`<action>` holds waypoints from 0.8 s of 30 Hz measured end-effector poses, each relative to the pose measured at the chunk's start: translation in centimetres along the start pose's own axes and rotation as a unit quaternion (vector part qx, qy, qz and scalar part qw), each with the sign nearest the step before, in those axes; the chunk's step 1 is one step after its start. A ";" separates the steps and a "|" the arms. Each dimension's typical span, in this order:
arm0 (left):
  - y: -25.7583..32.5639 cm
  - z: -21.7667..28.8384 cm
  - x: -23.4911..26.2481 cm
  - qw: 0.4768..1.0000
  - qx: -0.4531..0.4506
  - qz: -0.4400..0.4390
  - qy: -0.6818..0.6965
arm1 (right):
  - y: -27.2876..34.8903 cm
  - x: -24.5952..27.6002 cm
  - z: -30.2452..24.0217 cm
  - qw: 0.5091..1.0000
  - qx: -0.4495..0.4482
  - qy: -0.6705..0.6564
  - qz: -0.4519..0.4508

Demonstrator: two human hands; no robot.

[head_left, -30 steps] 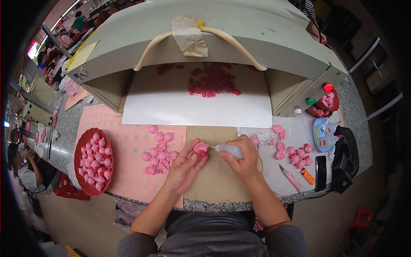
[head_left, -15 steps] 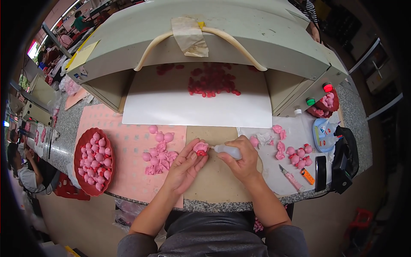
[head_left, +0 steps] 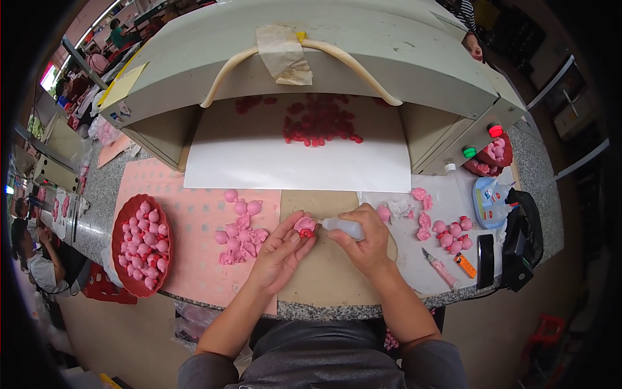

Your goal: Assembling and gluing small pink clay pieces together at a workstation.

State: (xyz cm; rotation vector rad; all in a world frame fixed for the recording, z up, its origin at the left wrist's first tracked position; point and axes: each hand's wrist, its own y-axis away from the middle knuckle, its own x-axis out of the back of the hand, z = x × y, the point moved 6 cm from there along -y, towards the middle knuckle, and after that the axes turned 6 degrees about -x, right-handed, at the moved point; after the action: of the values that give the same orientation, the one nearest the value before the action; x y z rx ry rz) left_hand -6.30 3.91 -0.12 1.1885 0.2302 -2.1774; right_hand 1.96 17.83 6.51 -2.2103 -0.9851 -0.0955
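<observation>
Near the front edge of the stone worktop (head_left: 531,168), over a brown mat (head_left: 324,272), the left hand (head_left: 280,254) pinches a small pink piece (head_left: 304,225) between thumb and fingertips, while the right hand (head_left: 367,238) is wrapped around a small clear squeeze bottle (head_left: 342,227) whose nozzle touches that piece. Loose pink pieces (head_left: 241,228) lie just left on a pink sheet (head_left: 188,227), with a red bowl (head_left: 120,227) of more toward the left edge. Farther back, a white sheet (head_left: 259,155) leads into a beige hooded box (head_left: 363,58) holding red pieces (head_left: 321,123).
</observation>
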 end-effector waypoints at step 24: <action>-0.1 0.1 0.4 1.000 -0.007 0.011 0.007 | 0.0 0.4 0.3 1.000 -0.009 0.007 0.018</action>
State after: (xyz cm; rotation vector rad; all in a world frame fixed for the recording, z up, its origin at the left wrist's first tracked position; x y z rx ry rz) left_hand -6.63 3.76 -0.42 1.1935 0.2368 -2.1449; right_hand 2.22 18.26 6.40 -2.2399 -0.9390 -0.1041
